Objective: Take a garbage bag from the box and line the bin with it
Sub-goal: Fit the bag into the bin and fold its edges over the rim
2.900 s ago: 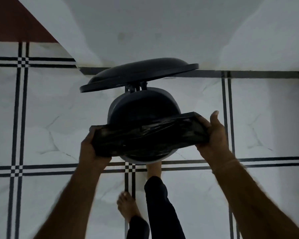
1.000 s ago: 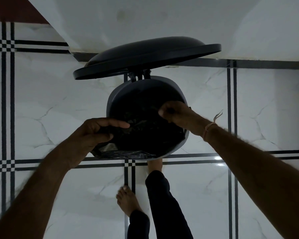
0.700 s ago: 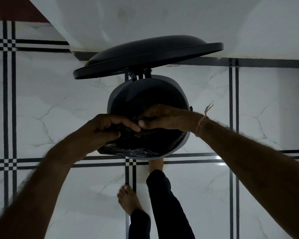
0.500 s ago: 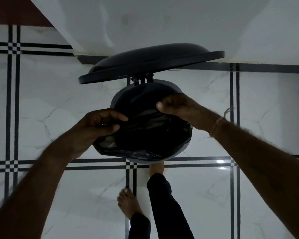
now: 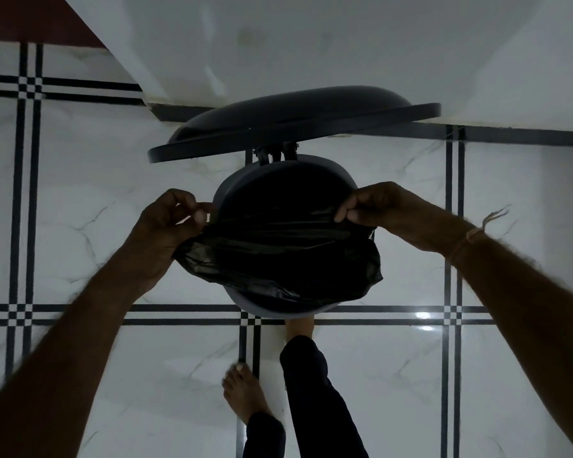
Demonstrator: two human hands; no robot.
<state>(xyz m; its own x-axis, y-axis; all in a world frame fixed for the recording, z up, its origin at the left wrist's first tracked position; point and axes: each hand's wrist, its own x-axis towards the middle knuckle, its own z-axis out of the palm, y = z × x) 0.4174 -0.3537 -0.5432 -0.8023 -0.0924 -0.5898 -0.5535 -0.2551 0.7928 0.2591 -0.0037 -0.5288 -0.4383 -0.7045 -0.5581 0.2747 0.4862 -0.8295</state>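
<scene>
Half a second back, right hand (image 5: 382,206) sat over the middle of the bin's (image 5: 280,175) mouth, close to the left hand (image 5: 169,223). Now pulled far apart, one hand at each side of the rim. Each now pinching the bag (image 5: 278,259) edge between thumb and fingers. Bag mouth now stretched wide and flat across the opening, not bunched up as before. More black plastic now hanging over the near rim and sticking out past the bin on both sides. About three seconds back, bag held up as a narrow folded strip in front of the bin; now spread open and partly down inside.
</scene>
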